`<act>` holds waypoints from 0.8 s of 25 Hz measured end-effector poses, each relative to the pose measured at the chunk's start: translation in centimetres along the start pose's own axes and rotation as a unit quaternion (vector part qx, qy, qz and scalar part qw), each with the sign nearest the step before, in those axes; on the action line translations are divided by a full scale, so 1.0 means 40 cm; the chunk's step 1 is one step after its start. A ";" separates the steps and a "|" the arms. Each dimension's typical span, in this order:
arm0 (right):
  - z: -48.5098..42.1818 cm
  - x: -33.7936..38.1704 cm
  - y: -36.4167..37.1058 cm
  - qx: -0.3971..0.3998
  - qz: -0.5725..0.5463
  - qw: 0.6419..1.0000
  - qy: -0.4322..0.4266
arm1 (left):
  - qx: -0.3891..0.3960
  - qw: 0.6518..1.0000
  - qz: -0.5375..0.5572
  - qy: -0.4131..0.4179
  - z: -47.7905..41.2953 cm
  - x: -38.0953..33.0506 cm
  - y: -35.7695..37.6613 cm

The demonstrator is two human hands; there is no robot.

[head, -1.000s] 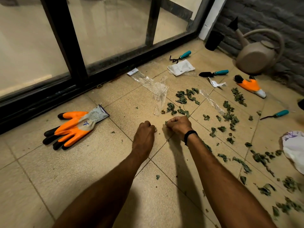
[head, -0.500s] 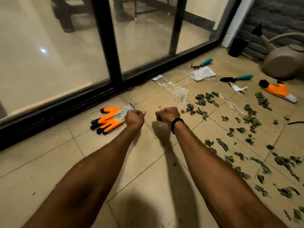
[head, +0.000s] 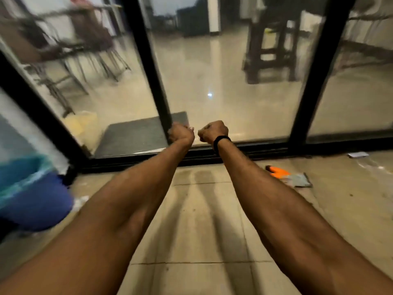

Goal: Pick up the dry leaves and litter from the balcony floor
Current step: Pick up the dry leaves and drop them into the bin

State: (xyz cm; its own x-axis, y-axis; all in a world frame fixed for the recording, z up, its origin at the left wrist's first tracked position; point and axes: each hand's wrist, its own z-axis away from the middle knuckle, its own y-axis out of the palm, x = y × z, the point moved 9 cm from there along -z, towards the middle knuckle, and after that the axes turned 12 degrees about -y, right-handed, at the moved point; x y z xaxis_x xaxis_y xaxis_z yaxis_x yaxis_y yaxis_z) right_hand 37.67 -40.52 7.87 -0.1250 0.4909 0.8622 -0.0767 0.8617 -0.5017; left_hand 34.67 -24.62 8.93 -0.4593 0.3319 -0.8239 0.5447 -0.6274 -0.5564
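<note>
My left hand (head: 180, 133) and my right hand (head: 213, 130) are raised side by side as tight fists in front of the glass door, well above the floor tiles. A thin dark sliver of dry leaf pokes out of the right fist on its left side. Whatever else the fists hold is hidden by the curled fingers. A black band sits on my right wrist. No loose leaves on the floor are in view.
A blue bin (head: 32, 201) with a teal liner stands at the left edge. An orange and grey glove (head: 282, 174) lies on the tiles at right, with a white paper scrap (head: 358, 154) behind it. Black sliding-door frames (head: 153, 67) run across ahead.
Both fists have lifted off the floor and swung left with my view. The leaf patch, tools and watering can have left the frame, and the blue bin has come in at left.
</note>
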 end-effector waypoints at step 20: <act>0.172 0.831 1.337 0.240 -0.194 0.941 -0.137 | -0.213 0.928 0.162 -0.259 -0.544 0.831 -1.272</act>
State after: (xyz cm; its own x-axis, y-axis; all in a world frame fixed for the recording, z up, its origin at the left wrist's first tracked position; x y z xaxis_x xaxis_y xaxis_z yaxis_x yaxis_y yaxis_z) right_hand 22.61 21.01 9.20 -0.2419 0.0435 0.9693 -0.5983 0.7798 -0.1844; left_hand 6.97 33.67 7.52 -0.4393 -0.2784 -0.8541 0.8901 -0.2634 -0.3720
